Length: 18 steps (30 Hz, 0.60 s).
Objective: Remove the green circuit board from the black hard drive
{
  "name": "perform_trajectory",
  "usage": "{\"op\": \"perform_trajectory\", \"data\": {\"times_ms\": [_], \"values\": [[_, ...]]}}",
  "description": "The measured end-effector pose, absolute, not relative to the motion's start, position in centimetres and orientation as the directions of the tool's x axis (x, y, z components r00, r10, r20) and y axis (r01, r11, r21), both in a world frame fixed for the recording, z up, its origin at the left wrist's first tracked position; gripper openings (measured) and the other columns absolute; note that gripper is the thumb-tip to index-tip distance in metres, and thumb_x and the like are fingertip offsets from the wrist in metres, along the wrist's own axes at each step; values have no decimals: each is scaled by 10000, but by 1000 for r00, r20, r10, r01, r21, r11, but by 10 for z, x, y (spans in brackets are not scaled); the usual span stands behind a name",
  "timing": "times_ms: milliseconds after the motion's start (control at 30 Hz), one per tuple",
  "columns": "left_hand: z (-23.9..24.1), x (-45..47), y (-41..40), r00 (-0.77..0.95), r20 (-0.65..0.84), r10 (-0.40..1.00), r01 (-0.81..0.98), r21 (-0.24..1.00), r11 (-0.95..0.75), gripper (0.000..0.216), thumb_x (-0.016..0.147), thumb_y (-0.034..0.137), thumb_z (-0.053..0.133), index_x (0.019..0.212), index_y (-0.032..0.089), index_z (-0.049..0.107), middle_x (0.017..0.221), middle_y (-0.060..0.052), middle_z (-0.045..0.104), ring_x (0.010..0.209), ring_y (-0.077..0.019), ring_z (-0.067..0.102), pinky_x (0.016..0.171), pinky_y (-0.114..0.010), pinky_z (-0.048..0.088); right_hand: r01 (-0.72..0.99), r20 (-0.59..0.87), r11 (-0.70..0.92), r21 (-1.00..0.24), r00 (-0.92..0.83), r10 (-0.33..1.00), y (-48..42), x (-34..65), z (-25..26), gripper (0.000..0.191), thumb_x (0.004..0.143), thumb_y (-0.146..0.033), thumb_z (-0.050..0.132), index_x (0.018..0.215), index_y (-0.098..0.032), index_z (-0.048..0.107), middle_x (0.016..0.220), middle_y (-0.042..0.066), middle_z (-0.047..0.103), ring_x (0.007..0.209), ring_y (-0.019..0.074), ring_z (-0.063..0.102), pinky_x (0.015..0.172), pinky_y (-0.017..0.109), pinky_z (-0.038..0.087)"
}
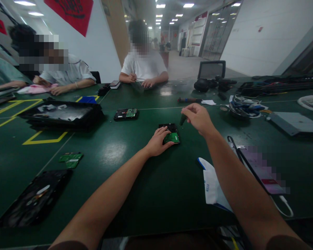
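Away from left hand [159, 141], tray [65, 121] with scraps [51, 107].

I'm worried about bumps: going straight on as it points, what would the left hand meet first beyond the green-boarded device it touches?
Probably the small dark piece pinched in the right hand, though depth is unclear and the left hand might pass beneath it.

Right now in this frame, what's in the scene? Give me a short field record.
Left hand: resting on a black rectangular device with a green circuit board
Right hand: pinching a small dark object, too unclear to identify
Near left: loose green circuit board near a flat black rectangular casing
Near right: white-and-blue packet
Across the green table: seated person in a white shirt
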<state>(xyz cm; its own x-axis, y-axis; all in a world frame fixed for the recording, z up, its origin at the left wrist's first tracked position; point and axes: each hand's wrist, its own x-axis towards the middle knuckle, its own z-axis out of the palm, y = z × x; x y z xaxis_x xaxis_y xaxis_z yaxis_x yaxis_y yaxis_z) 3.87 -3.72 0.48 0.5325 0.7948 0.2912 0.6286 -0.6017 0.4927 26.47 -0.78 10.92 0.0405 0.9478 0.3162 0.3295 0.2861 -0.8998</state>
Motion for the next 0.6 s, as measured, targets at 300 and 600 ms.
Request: {"op": "perform_trajectory", "data": {"times_ms": [300,600], "values": [[2,39,-36,528,305,793,627,490,-606,606,956,556,616,1435,193,537,1644,-160,386,1558,-360,278,1261,-587,274,287,299,311,-906,-83,950,-10,263,110,300,978,-487,576,990,-214,698,909,63,731,560,107,544,501,280,382],[3,39,-37,531,307,790,626,486,-610,603,956,544,621,1429,178,545,1642,-164,387,1561,-355,272,1270,-569,263,322,288,267,-908,20,957,-9,264,111,202,899,-405,665,900,-204,677,881,58,725,568,108,538,514,283,393]]}}
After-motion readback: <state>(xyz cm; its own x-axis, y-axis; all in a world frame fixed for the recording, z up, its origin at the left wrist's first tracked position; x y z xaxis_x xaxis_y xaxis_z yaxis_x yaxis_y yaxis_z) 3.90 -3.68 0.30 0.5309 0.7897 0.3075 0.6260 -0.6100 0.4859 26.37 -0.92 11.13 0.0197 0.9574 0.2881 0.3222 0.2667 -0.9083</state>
